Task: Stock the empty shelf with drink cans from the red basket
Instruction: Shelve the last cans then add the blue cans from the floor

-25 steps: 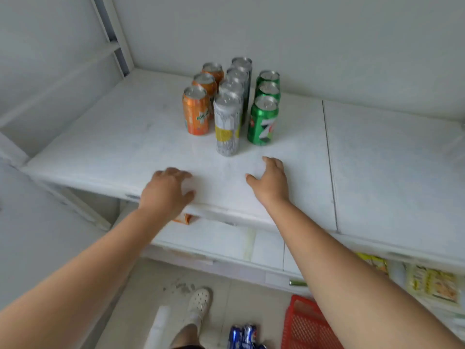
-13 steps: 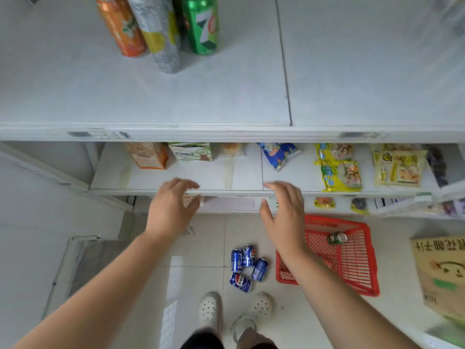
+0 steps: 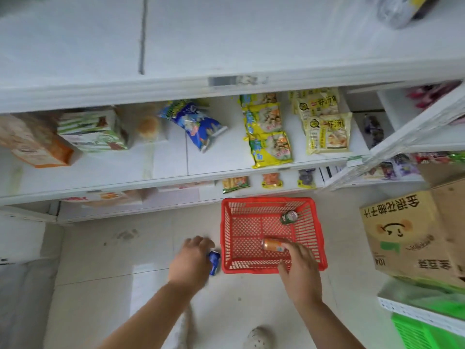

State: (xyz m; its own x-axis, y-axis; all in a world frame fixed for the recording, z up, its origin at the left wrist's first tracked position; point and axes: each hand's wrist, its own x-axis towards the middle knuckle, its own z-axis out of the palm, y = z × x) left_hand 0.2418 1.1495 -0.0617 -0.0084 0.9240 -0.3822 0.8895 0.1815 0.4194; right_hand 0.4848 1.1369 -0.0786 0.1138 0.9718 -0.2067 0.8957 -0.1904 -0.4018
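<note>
Surroundings. White shelf unit [image 3: 226, 91] in tiers along the top of the view. Middle tier holds an orange carton [image 3: 32, 144], a green-striped carton [image 3: 93, 132], a blue snack bag [image 3: 196, 124], a stack of yellow-green packets [image 3: 269, 137] and pale yellow packets [image 3: 324, 124]. Small packets [image 3: 235, 184] lie on the lowest tier, just behind the basket. Cardboard box [image 3: 412, 233] with printed characters stands on the floor to the right, near the basket; a green crate [image 3: 427, 331] lies in front of it. White shoe [image 3: 258, 337] at the bottom edge. Nothing lies between the hands and the cans.

Container. Red basket [image 3: 314, 222], open lattice plastic, on the tiled floor below the shelves. Contents: one green can [image 3: 289, 217] lying near the far right corner; one orange can [image 3: 273, 245] lying on its side near the middle.

Outside the basket: blue can [image 3: 214, 262] on the floor, just beside the basket's left wall, partly hidden by the left hand.

Hands. Left hand [image 3: 191, 263], over the blue can, fingers curled downward; blurred, so whether they grip the can cannot be told. Right hand [image 3: 300, 270], inside the basket's near right corner, fingers extended, fingertips [image 3: 286, 246] at the orange can's end; not closed round it.

Top shelf surface in view is bare white, blurred.
</note>
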